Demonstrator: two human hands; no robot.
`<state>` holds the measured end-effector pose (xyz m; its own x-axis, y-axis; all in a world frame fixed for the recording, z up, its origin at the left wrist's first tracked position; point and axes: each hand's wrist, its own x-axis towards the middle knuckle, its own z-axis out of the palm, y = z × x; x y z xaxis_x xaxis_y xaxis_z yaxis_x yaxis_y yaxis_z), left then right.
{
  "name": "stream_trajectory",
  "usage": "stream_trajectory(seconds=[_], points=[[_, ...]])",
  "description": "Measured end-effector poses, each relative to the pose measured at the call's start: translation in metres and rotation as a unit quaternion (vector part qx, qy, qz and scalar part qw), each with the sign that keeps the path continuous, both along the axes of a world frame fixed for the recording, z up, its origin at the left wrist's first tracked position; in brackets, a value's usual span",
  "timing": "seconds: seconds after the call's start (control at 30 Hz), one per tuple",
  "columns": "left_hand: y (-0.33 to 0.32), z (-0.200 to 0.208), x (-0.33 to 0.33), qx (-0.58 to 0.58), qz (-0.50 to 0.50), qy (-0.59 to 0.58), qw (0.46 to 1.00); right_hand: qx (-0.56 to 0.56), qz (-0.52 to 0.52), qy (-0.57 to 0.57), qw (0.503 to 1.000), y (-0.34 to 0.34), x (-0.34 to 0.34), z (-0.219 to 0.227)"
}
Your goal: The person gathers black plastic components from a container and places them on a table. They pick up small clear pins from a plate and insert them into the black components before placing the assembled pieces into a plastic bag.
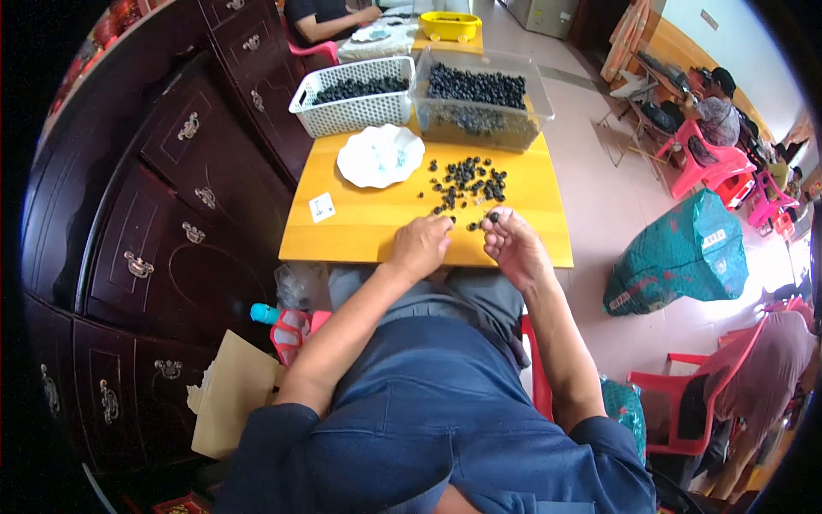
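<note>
Small black round pieces [469,178] lie loosely scattered on the yellow table [351,231], too small for me to tell their kind. Over the table's near edge, my right hand [519,247] pinches one black piece [494,218] between thumb and fingertips. My left hand [421,246] is closed beside it, with a dark bit showing at its fingertips. A white scalloped plate [381,156] with a few bluish bits on it stands left of the pile. Left of my left hand lies a small white card [322,207].
A white perforated basket [352,117] and a clear plastic bin [481,130], both full of black pieces, stand at the table's far end. Dark drawers [163,214] line the left. A teal sack [676,253] stands on the right. Other people sit farther off.
</note>
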<state>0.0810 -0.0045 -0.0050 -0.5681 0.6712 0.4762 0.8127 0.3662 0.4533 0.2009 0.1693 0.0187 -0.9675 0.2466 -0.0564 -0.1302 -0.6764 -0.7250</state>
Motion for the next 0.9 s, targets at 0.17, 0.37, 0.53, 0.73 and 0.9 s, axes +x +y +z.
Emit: stream_trajectory(seconds=[0.17,0.37,0.53,0.73,0.9], points=[[-0.008,0.014,0.007,0.068,-0.012,-0.071,0.995,0.022,0.009,-0.016,1.000,-0.006,0.002,-0.005],[-0.009,0.058,0.030,0.212,-0.104,-0.261,0.936,0.064,0.043,-0.035,0.996,-0.010,-0.002,-0.020],[-0.009,0.064,0.039,0.175,-0.100,-0.177,0.963,0.211,0.071,0.001,0.975,-0.022,-0.004,-0.014],[-0.006,0.064,0.042,0.151,-0.083,-0.132,0.976,0.137,0.076,-0.021,0.987,-0.027,-0.001,-0.009],[-0.006,0.060,0.039,0.150,-0.073,-0.122,0.978,0.114,0.074,-0.022,0.990,-0.028,0.000,-0.006]])
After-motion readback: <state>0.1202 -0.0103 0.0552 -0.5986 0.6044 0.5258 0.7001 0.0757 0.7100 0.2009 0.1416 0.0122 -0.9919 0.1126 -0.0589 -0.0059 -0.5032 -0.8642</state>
